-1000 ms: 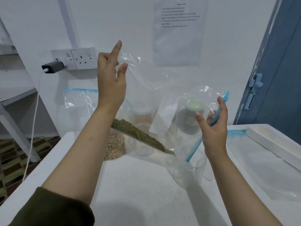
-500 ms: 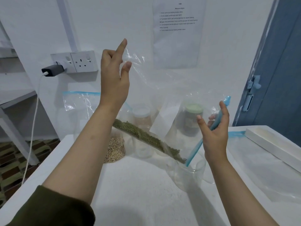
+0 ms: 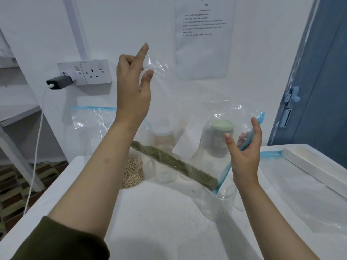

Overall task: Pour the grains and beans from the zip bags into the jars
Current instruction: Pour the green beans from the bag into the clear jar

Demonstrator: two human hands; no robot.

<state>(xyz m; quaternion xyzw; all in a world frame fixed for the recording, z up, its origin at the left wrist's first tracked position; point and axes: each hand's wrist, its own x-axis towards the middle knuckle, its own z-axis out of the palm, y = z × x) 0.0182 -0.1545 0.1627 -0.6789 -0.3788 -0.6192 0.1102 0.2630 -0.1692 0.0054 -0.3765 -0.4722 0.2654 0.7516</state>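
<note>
Here, a clear zip bag [image 3: 180, 109] is held tilted above the worktop [image 3: 159, 212]: its raised corner is pinched by the left hand [image 3: 132, 87], its blue zip edge gripped by the right hand [image 3: 245, 147]. Green beans [image 3: 174, 164] are gathered along the low fold, at the mouth of an open glass jar [image 3: 217, 203].

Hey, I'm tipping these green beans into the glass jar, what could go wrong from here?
The bag corner only just reaches the jar rim, so beans may spill onto the table. The left hand pinches only a thin bit of the bag's top, which might slip. The right hand holds the bag's mouth; if it sags, beans could miss the jar.
</note>
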